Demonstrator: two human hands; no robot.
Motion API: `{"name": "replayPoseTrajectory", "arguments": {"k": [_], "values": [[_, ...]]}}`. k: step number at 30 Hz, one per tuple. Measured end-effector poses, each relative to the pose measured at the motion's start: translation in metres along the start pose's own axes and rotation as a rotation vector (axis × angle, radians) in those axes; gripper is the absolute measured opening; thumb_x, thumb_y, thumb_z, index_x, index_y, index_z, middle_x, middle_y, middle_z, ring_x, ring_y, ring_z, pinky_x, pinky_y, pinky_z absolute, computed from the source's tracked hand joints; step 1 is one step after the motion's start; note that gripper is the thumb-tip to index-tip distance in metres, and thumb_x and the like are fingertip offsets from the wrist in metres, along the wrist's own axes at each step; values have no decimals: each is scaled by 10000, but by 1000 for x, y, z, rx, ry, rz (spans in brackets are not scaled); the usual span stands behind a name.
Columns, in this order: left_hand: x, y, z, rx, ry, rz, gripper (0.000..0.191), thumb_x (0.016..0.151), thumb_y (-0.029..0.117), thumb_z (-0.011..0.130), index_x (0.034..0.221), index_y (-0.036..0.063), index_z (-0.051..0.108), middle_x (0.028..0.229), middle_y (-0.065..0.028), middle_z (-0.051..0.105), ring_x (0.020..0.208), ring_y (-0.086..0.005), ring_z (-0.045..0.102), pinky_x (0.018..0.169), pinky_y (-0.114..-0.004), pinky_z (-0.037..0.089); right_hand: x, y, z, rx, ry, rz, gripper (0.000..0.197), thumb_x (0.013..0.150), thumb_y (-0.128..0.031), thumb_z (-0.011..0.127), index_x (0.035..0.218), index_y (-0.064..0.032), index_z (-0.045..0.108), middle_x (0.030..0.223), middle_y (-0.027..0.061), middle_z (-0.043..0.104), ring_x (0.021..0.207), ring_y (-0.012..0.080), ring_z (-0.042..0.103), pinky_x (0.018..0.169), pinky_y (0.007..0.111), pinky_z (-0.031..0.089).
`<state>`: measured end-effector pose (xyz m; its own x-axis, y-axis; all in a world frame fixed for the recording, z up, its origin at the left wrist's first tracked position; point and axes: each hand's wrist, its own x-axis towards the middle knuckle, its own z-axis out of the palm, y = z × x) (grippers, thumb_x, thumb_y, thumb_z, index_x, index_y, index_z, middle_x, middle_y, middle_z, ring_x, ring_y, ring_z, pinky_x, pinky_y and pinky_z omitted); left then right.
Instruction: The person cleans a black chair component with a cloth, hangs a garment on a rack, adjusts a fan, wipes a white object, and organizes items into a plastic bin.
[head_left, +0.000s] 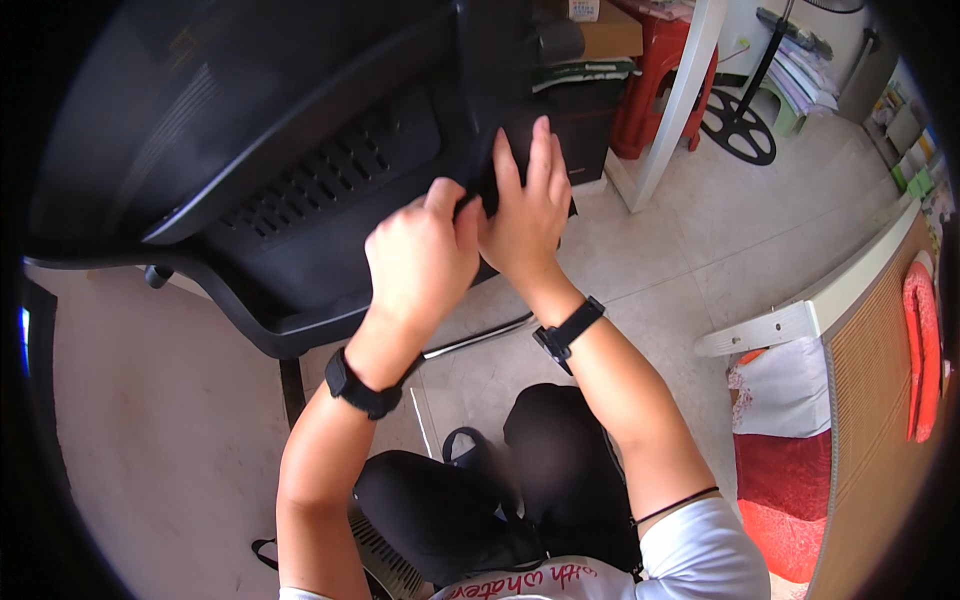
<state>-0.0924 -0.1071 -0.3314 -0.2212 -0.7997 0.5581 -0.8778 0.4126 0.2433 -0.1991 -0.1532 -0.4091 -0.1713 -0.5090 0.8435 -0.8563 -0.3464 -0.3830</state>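
Note:
A large black plastic shell (330, 255) with rows of vent slots fills the upper left, its lower rim curved. My left hand (424, 251) is curled at the right part of this shell, thumb and forefinger close together beside a dark edge. What lies inside its fingers is hidden. Beside it, with the wrists near each other, my right hand (529, 195) has its fingers stretched and apart against the dark upright right side of the shell. Black bands are worn on both wrists. The shell's far edge blurs into dark shadow.
Behind stand a red plastic stool (649, 82), a white metal leg (675, 112) and a cardboard box (611, 34). A round black fan base (739, 127) is on the tiled floor (660, 247). To the right is a bed with a woven mat (870, 442). My knees (555, 442) are below.

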Motion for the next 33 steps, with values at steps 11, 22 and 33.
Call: {"name": "replayPoseTrajectory", "arguments": {"k": [11, 22, 33], "values": [[-75, 27, 63, -78, -454, 89, 166, 868, 191, 525, 818, 46, 464, 632, -143, 597, 575, -338, 607, 497, -412, 488, -134, 86, -5, 575, -204, 254, 521, 817, -21, 512, 1322, 7, 387, 1316, 236, 423, 1129, 377, 469, 931, 412, 390], [-43, 1, 16, -217, 15, 102, 110, 816, 71, 627, 832, 27, 528, 604, -135, 554, 514, -301, 566, 461, -352, 443, -47, 26, -12, 405, -49, 68, 549, 769, -171, 665, 1284, -133, 479, 1374, 269, 304, 1156, 444, 407, 945, 449, 373], [-108, -7, 96, -122, -448, 162, 129, 839, 125, 597, 875, 45, 503, 653, -151, 591, 563, -334, 595, 490, -395, 478, -194, 96, -16, 456, -326, 236, 453, 770, 42, 555, 1208, -42, 475, 1236, 239, 503, 1120, 381, 509, 905, 445, 428]]}}
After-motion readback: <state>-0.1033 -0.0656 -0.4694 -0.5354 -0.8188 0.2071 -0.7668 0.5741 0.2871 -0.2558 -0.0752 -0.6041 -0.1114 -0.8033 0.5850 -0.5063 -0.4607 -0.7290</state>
